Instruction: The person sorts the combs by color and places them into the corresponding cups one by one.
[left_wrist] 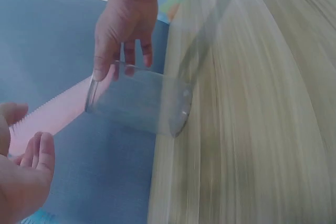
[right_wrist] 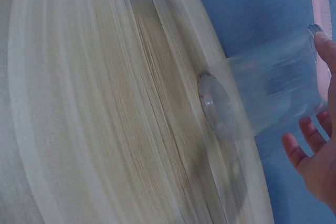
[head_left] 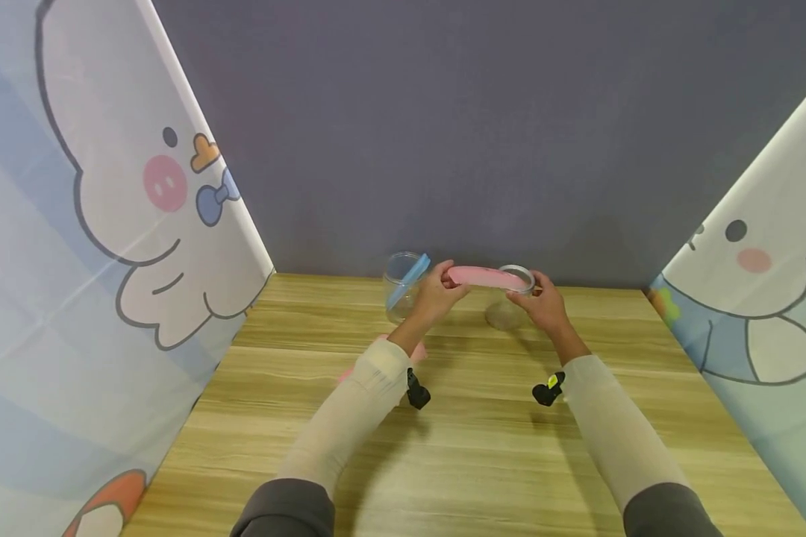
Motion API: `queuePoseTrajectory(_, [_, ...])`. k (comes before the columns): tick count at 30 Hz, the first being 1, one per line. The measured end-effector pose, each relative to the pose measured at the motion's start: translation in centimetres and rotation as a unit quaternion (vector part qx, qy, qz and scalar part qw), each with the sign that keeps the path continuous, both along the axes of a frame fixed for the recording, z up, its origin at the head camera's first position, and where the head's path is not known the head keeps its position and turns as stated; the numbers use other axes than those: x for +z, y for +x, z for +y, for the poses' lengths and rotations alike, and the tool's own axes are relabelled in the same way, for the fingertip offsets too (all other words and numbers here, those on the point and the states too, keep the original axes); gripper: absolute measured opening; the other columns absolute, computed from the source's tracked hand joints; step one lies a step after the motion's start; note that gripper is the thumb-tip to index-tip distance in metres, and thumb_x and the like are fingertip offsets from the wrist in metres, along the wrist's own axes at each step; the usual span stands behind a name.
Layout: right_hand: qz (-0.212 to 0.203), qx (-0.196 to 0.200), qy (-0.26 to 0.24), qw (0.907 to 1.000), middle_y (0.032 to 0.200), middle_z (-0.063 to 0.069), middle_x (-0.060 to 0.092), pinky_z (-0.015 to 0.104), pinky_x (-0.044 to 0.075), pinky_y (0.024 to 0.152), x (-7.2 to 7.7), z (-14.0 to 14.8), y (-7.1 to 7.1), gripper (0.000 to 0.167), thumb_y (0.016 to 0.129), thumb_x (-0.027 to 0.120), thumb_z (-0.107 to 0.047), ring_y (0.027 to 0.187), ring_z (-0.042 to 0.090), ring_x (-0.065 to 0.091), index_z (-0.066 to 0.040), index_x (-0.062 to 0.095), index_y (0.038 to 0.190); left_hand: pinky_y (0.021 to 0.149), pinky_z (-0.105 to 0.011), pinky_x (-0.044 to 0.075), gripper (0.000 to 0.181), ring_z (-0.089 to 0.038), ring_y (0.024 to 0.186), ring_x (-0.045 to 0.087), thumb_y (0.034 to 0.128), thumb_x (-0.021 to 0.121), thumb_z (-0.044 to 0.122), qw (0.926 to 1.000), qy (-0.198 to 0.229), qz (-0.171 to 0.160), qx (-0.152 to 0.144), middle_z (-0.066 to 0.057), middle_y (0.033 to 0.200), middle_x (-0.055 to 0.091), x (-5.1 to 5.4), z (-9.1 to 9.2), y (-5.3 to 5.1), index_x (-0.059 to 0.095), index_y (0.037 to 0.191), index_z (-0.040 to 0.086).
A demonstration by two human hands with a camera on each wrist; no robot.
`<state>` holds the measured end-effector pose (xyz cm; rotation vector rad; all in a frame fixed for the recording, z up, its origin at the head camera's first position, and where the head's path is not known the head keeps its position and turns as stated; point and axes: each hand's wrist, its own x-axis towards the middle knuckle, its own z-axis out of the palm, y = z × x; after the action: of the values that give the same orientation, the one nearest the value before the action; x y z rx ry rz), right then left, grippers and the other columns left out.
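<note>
A pink comb (head_left: 480,277) spans the gap between the two hands. My left hand (head_left: 438,292) pinches one end of it, and fine teeth show along its edge in the left wrist view. The comb's other end lies at the mouth of a clear jar (left_wrist: 139,100). My right hand (head_left: 547,306) grips that jar near its rim, thumb on the near side. In the right wrist view the jar's round base (right_wrist: 214,106) is low over the wooden table; I cannot tell whether it touches.
Left of the hands stands a second clear jar (head_left: 395,309) with a blue comb-like piece (head_left: 410,280) leaning in it. Beneath the left forearm lies something pink (head_left: 419,352), mostly hidden. A grey wall (head_left: 443,149) rises behind the wooden table (head_left: 483,462).
</note>
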<state>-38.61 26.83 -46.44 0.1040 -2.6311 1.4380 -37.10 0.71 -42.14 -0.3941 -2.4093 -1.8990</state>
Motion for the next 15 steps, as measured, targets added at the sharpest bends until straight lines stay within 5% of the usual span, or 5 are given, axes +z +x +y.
queuePoseTrajectory(4, [0.003, -0.002, -0.001, 1.0000, 0.157, 0.026, 0.039, 0.056, 0.047, 0.100, -0.08, -0.02, -0.05, 0.080, 0.095, 0.072, -0.034, 0.137, 0.048, 0.043, -0.005, 0.031, 0.158, 0.101, -0.038, 0.055, 0.083, -0.029, 0.129, 0.058, 0.0936, 0.073, 0.016, 0.9974, 0.031, -0.026, -0.060, -0.014, 0.151, 0.051, 0.54, 0.13, 0.22, 0.026, 0.162, 0.010])
queuePoseTrajectory(8, [0.007, -0.007, 0.005, 0.9999, 0.155, 0.026, 0.041, 0.052, 0.048, 0.096, -0.09, -0.05, -0.07, 0.077, 0.095, 0.072, -0.032, 0.134, 0.047, 0.045, -0.005, 0.034, 0.156, 0.108, -0.047, 0.050, 0.087, -0.032, 0.142, 0.047, 0.0952, 0.071, 0.017, 0.9944, 0.012, -0.030, -0.101, -0.009, 0.163, 0.038, 0.66, 0.13, 0.28, 0.018, 0.165, 0.018])
queuePoseTrajectory(15, [0.005, -0.009, 0.003, 0.9999, 0.154, 0.027, 0.041, 0.045, 0.049, 0.091, 0.07, 0.00, -0.02, 0.079, 0.094, 0.074, -0.031, 0.131, 0.046, 0.046, -0.004, 0.034, 0.156, 0.115, -0.045, 0.044, 0.090, -0.025, 0.148, 0.042, 0.0990, 0.067, 0.018, 0.9875, -0.019, -0.004, -0.156, 0.004, 0.168, 0.030, 0.79, 0.59, 0.12, 0.008, 0.166, 0.027])
